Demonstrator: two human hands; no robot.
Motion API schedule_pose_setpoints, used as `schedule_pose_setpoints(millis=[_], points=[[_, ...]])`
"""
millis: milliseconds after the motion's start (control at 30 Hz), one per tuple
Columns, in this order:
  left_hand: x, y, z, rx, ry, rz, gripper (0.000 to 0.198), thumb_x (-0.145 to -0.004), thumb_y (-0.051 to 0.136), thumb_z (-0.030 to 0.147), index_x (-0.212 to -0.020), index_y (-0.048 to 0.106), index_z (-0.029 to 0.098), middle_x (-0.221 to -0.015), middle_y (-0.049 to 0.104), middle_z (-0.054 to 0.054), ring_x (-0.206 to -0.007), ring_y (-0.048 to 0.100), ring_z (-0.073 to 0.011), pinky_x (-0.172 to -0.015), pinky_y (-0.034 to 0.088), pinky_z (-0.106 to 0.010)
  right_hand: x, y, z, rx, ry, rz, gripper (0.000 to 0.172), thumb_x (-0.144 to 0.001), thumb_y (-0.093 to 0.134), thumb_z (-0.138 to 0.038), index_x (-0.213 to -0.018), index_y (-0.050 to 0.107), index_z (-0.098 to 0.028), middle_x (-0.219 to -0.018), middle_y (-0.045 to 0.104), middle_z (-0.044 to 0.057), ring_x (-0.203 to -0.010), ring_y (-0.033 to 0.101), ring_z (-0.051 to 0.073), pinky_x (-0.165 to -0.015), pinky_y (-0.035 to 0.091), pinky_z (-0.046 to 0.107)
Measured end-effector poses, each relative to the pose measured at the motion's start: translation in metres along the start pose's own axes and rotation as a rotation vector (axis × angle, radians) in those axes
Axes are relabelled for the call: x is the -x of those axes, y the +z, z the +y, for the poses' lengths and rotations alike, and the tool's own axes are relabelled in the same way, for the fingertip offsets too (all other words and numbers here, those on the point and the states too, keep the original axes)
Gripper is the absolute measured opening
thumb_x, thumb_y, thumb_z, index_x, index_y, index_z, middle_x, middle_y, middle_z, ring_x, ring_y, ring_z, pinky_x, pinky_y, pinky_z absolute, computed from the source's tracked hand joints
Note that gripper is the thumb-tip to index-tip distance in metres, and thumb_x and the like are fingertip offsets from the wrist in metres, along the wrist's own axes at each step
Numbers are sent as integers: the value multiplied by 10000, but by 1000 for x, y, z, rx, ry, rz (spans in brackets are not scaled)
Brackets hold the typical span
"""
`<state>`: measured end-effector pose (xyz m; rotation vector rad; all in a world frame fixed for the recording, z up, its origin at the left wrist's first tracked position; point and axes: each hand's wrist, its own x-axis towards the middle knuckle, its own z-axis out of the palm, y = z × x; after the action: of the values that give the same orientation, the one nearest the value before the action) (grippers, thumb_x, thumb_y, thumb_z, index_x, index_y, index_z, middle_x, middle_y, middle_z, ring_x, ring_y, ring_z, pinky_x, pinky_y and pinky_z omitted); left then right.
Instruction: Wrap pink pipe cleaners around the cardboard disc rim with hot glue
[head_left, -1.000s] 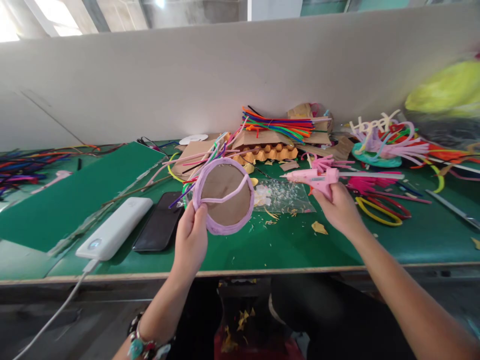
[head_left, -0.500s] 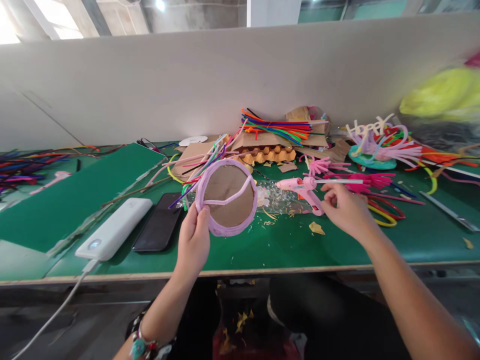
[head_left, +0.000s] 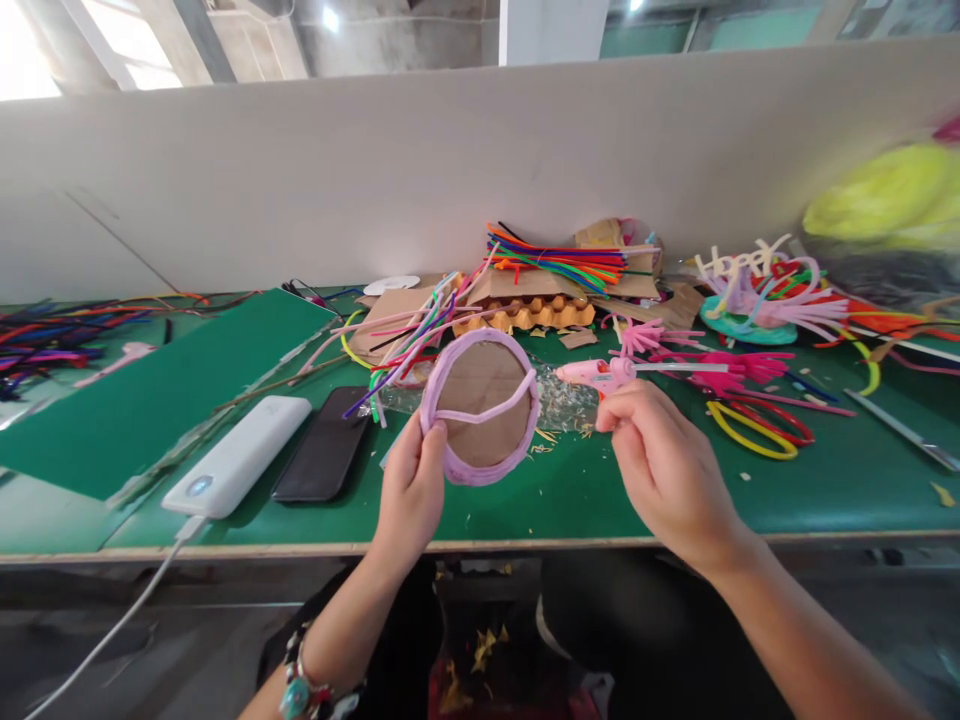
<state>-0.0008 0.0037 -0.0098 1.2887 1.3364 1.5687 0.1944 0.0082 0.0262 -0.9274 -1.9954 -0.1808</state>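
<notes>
My left hand (head_left: 414,478) pinches the left edge of a round cardboard disc (head_left: 484,370), held up above the table. A lilac pipe-cleaner border runs around the disc's rim, and a bent lilac pipe cleaner (head_left: 486,413) crosses its face from the left edge to the right. My right hand (head_left: 667,462) is closed, thumb against curled fingers, to the right of the disc and apart from it. What its fingers hold, if anything, is hidden. Just behind that hand lies a pink glue gun (head_left: 592,372) with a clear glue stick (head_left: 679,368) in its back, partly covered by the fingers.
A white power bank (head_left: 238,455) and a black phone (head_left: 322,445) lie at left. Behind stand a bundle of coloured pipe cleaners (head_left: 555,257) and an egg carton (head_left: 540,314). Pink pipe-cleaner pieces (head_left: 720,370), yellow loops (head_left: 750,432) and a metal blade (head_left: 900,428) lie at right.
My right hand has moved left and nearer to me, now in front of the glue gun's handle. The disc in my left hand has shifted right and slightly down.
</notes>
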Motion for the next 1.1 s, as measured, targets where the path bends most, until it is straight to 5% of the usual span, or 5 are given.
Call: schedule_pose_setpoints(millis=[300,533,667,933,1100], points=[[-2,2,0,64,-30,-20,223,-725,491,306,-857,613,175,-826,650,-21,-936,573,-186,-857,421,-277,1,6,1,3,-33,29,182,-835,366,-62,-890,454,-212,-783,513,28,-787,524,140,-715,436,284],[-16,-10,-7,147,-382,-63,292,-611,585,349,-819,655,158,-669,672,-26,-720,630,-202,-632,491,-281,5,-1,8,-24,12,-30,222,-830,332,-63,-926,456,-221,-825,492,37,-830,520,153,-729,445,320],[-20,-13,-9,82,-491,-164,301,-642,582,350,-866,659,164,-721,691,-41,-759,642,-205,-653,495,-280,4,-10,8,-110,25,-129,214,-839,355,-67,-920,475,-225,-849,515,32,-843,526,131,-746,437,285],[-36,-12,-20,-205,-261,-212,310,-734,501,289,-974,641,151,-1071,646,-83,-1078,539,-217,-978,349,-333,-1,-12,17,-261,119,-105,179,-841,340,-114,-720,406,-228,-697,516,2,-666,528,126,-601,443,249],[-45,-12,-26,-479,-90,-166,339,-784,437,327,-979,648,147,-1055,633,-111,-1014,569,-218,-922,393,-337,-2,-9,21,-224,221,-103,108,-843,402,-202,-766,474,-226,-654,555,-6,-587,547,121,-517,440,218]])
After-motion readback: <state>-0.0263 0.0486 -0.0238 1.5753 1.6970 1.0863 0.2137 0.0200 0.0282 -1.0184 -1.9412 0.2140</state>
